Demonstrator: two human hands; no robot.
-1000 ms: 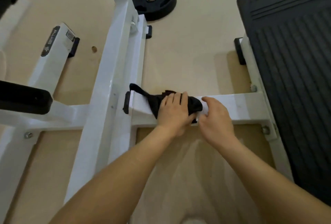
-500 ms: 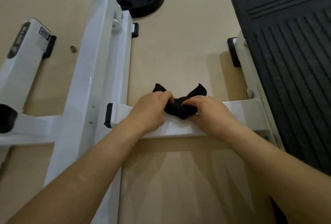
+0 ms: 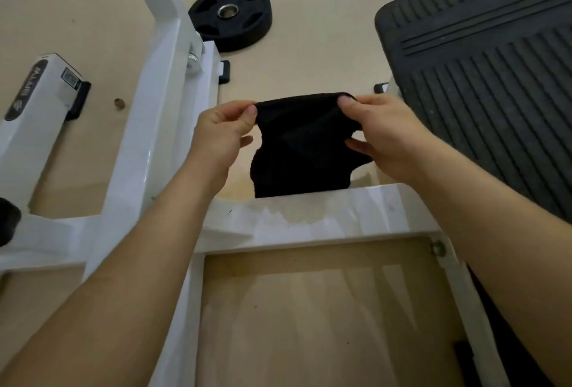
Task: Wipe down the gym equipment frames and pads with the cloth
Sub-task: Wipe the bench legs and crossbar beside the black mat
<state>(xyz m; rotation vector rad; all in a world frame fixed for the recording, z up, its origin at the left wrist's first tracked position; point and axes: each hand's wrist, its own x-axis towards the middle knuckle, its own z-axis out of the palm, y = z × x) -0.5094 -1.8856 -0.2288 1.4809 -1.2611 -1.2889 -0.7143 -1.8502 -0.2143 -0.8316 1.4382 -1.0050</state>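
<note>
A black cloth (image 3: 301, 148) hangs spread out in the air above the white crossbar (image 3: 325, 219) of the gym machine frame. My left hand (image 3: 219, 132) pinches its upper left corner between thumb and fingers. My right hand (image 3: 380, 129) pinches the upper right corner. The cloth's lower edge hangs just behind the crossbar. A long white frame beam (image 3: 145, 126) runs from the top down the left side.
A black ribbed footplate (image 3: 489, 77) fills the right side. A black weight plate (image 3: 230, 21) lies on the beige floor at the top centre. Another white frame leg (image 3: 34, 108) with a label stands at the left. A bolt (image 3: 437, 247) sits at the crossbar's right end.
The cloth was bunched on the crossbar under both hands. Both hands have lifted it off the bar and pulled it apart, so it now hangs flat between them.
</note>
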